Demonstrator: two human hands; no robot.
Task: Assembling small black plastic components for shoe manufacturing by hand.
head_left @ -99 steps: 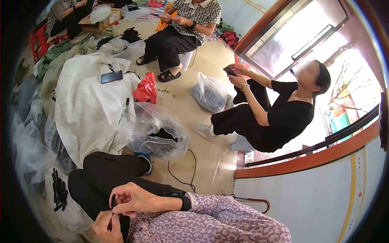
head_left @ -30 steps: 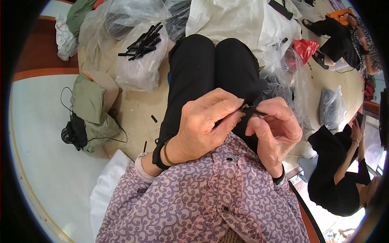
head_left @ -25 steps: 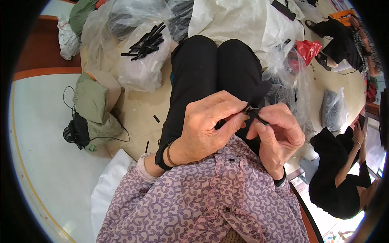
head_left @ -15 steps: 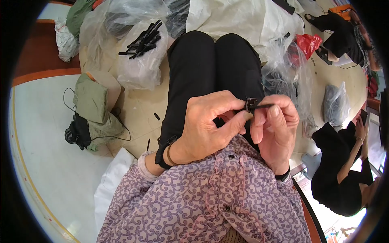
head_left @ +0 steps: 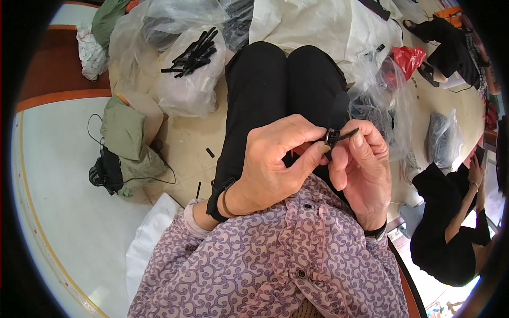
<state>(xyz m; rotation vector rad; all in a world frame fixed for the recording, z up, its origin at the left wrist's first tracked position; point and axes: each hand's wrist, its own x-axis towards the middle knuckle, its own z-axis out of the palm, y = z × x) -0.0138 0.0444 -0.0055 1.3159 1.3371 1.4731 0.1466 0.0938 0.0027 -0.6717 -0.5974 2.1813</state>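
Above my lap, my left hand pinches a small dark, shiny buckle between thumb and forefinger. A narrow black strap runs from the buckle to the right, its free end slanting upward. My right hand grips that strap between thumb and forefinger, the other fingers curled below. The hands are close together, with the buckle between their fingertips. Fingers partly cover the buckle, so how the strap passes through it cannot be made out.
Several black strips lie on a clear plastic bag beyond my left knee. More plastic bags and a red bag are to the right. A green cloth bundle sits at left. Another person sits at far right.
The strap's free end has gone from nearly level to slanting upward, and the buckle has turned slightly. Both hands keep their pinch. The whole view has shifted a little.
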